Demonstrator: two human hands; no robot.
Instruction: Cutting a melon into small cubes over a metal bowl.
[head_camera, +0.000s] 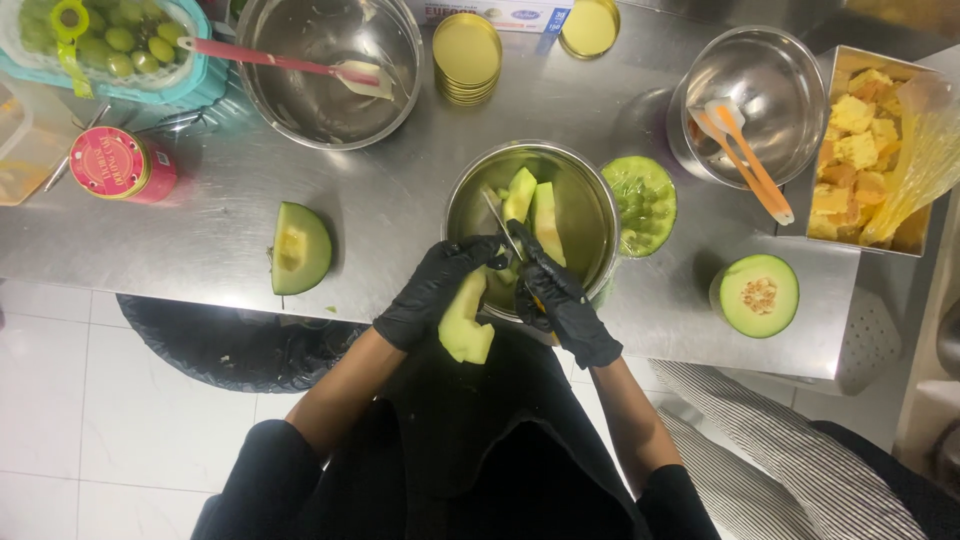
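Left hand (432, 290), black-gloved, closed around a peeled melon wedge (466, 325) held at the near rim of a steel bowl (590, 215). Right hand (560, 300) clamped on a knife (500, 225), blade angled over the bowl just above the wedge. Two finished slices (535, 210) already inside the bowl. Judged partway through: a quarter melon (298, 248) well to the left and a half melon (758, 295) to the right, both uncut.
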